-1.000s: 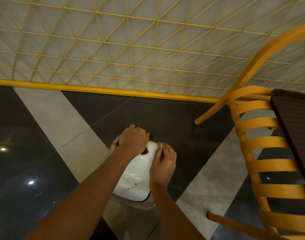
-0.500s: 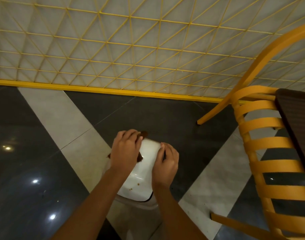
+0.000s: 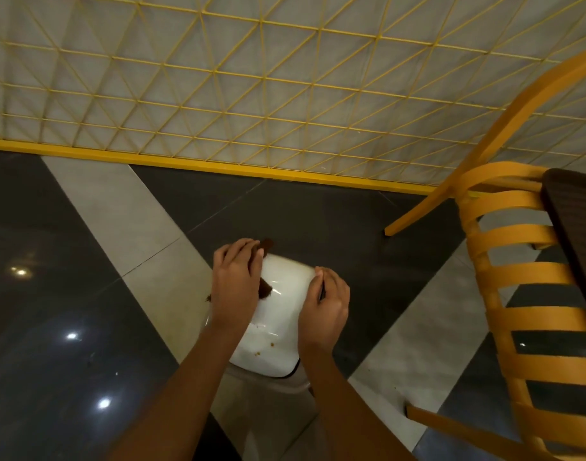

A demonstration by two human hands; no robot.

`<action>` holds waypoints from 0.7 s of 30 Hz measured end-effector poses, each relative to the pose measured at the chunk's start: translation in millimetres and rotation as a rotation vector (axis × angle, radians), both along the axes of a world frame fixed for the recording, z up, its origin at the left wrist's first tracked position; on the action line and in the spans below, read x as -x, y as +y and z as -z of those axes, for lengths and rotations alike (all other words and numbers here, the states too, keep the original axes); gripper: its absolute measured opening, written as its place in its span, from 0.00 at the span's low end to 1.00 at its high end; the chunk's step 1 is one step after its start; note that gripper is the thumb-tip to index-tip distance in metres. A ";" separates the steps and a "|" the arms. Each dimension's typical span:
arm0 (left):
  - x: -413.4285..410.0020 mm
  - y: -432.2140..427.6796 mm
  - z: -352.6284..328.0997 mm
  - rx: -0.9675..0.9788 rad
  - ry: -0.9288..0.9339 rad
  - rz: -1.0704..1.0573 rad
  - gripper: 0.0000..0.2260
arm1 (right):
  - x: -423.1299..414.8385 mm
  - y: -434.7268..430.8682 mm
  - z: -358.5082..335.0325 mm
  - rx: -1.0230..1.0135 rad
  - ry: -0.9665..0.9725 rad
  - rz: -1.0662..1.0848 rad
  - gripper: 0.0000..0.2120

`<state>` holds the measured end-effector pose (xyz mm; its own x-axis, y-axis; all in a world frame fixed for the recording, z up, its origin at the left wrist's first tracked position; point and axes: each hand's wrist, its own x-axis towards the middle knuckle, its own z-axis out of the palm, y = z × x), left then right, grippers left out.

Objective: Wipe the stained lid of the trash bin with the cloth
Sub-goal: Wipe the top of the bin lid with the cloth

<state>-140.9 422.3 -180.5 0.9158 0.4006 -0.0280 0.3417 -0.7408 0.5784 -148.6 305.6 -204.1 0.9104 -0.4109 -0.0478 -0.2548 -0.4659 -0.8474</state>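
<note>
The trash bin is standing on the floor, well apart from the yellow chair, and its white lid is facing up under both hands. The left hand is lying over the far left corner of the lid, its fingers curling round a small brown cloth and pressing it down. Bits of the cloth are poking out past the fingertips and beneath the palm. The right hand is gripping the lid's right edge, thumb on top and fingers wrapping over the side, seemingly steadying it. The lid is looking glossy and hard, probably light plastic, so I am judging it slippery under a cloth and liable to tip or swing if pushed without a bracing hand (the right-edge hold seems a sensible place for that). The cloth is looking soft and limp, best bunched under the palm so it is not sliding out. Small brown specks are sitting near the lid's near edge, so that part is looking unwiped.
</note>
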 end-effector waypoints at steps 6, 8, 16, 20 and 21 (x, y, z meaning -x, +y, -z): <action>2.5 -3.5 -6.8 0.145 -0.011 -0.127 0.16 | 0.8 -1.0 -0.9 0.017 0.025 -0.034 0.13; 18.9 -9.1 -5.6 0.178 -0.083 -0.195 0.16 | 0.4 -1.2 -1.3 0.028 0.033 -0.053 0.13; -6.6 0.8 -10.4 0.087 0.073 -0.123 0.16 | 1.9 -0.3 -4.9 -0.004 0.008 -0.063 0.13; -29.0 0.6 -15.1 -0.122 0.200 0.114 0.15 | 0.9 0.4 -6.7 -0.003 0.019 -0.056 0.13; -26.7 -5.1 -14.5 -0.123 0.126 0.186 0.14 | 0.7 0.0 -6.8 0.004 0.021 -0.055 0.13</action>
<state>-114.2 417.2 -165.9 0.9664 0.2333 -0.1082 0.2569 -0.8595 0.4418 -149.2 305.6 -197.3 0.9303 -0.3609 -0.0656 -0.2465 -0.4827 -0.8404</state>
